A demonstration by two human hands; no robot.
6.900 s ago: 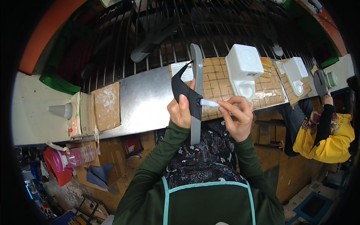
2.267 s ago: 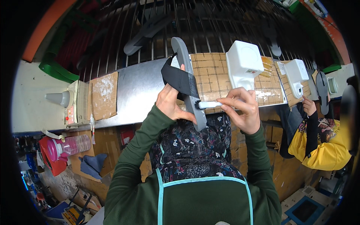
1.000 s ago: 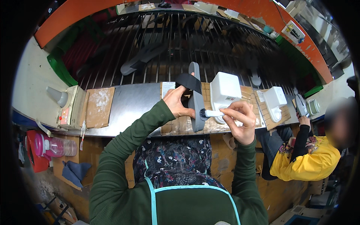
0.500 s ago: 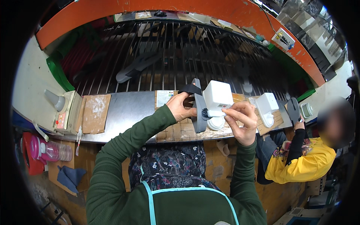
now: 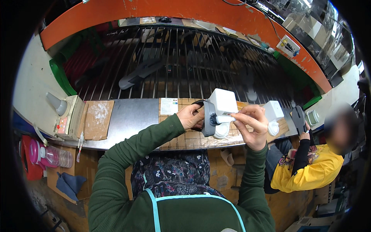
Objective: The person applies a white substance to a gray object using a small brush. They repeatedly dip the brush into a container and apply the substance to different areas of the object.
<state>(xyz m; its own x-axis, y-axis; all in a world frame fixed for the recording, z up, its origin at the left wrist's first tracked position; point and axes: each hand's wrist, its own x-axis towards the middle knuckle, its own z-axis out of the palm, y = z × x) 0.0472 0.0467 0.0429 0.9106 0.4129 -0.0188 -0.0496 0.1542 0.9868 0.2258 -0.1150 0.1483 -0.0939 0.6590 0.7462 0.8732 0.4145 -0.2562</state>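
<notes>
In front of my body, over the bench, my left hand (image 5: 189, 117) is closed around a grey sandal (image 5: 209, 120) with a dark strap. The sandal stands on edge, its sole side facing right. My right hand (image 5: 253, 125) pinches the white handle of a small brush (image 5: 225, 119) between thumb and fingers. Dark bristles at the brush's left end touch the sandal. Just behind the brush stands a white square plastic container (image 5: 223, 101), with a round white spout cup (image 5: 221, 131) at its near side, partly covered by the brush.
Beyond the bench runs a rack of metal bars (image 5: 185, 83), a grey sandal (image 5: 140, 73) lying on it. A second white container (image 5: 273, 111) stands right. A person in yellow (image 5: 309, 170) holds a dark sole (image 5: 298, 119). Left are cardboard (image 5: 98, 118) and a control box (image 5: 70, 116).
The sandal has turned in my left hand and now looks shorter, its upper end lower than before. The brush stays against it, held in my right hand. The view has shifted slightly.
</notes>
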